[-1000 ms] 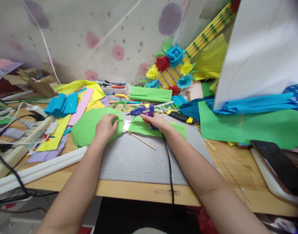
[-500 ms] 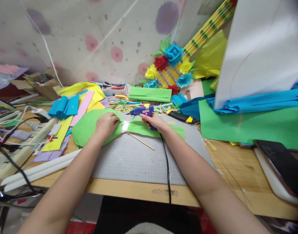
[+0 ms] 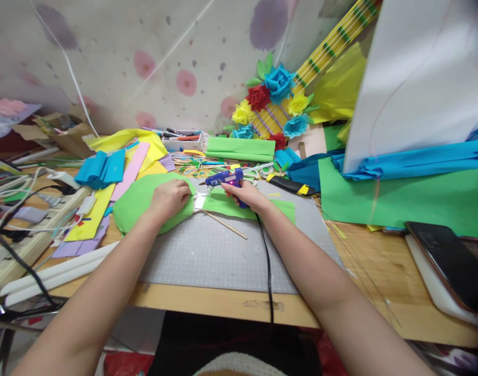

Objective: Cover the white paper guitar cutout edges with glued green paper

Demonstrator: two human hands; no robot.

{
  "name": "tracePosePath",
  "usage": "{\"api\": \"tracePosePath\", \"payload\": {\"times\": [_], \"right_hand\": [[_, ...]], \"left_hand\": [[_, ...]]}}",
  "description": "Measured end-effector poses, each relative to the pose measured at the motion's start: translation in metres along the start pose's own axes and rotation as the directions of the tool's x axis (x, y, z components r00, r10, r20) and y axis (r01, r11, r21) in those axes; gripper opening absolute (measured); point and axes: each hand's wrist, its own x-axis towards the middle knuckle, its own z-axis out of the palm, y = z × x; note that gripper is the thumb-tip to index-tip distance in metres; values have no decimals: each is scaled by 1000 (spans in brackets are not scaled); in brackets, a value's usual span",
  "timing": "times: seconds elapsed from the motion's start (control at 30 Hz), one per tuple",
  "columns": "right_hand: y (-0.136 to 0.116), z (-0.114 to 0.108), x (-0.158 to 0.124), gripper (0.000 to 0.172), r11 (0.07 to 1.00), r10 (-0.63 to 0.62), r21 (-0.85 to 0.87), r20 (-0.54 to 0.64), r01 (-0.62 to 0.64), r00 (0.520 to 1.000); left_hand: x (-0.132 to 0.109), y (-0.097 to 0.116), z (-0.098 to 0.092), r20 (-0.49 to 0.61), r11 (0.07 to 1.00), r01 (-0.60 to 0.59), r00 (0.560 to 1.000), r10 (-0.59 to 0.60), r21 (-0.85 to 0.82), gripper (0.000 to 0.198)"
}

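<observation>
My left hand [image 3: 169,198] rests curled on a rounded light-green paper shape [image 3: 139,202], fingers pressed on its right end beside a white piece [image 3: 200,201]. My right hand [image 3: 246,195] grips the handle of a blue hot glue gun [image 3: 223,179], whose nozzle points left above the paper. A green paper strip [image 3: 239,208] runs under that hand. The gun's black cord [image 3: 267,263] trails toward me across the grey cutting mat [image 3: 223,256]. A thin wooden stick [image 3: 225,225] lies on the mat just below the strip.
Blue crepe paper [image 3: 100,168], yellow and pink sheets lie left, with a power strip [image 3: 35,230] and white tubes [image 3: 55,274]. A paper-flower guitar [image 3: 278,104], green sheet [image 3: 399,201], utility knife [image 3: 289,186], white board [image 3: 419,78] and phone [image 3: 446,261] stand right.
Both hands keep their grips and places; only the view has shifted slightly, with the glue gun's nozzle staying near the white piece.
</observation>
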Motion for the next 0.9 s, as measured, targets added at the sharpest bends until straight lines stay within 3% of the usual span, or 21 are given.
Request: {"api": "tracePosePath", "payload": {"times": [0.23,0.6,0.9], "right_hand": [[2,1,1,35,1000,-8,-27,16,8,1000],[6,2,2,36,998,-7,-65,9,8,1000],[6,3,2,38,995,-9,-100,15,11,1000]], "left_hand": [[-2,-8,-3,29,988,-150,988,151,-18,26],[2,-3,-5,56,983,-181,982,179,42,20],[-1,-11,-5,84,967,-253,964,251,20,23]]}}
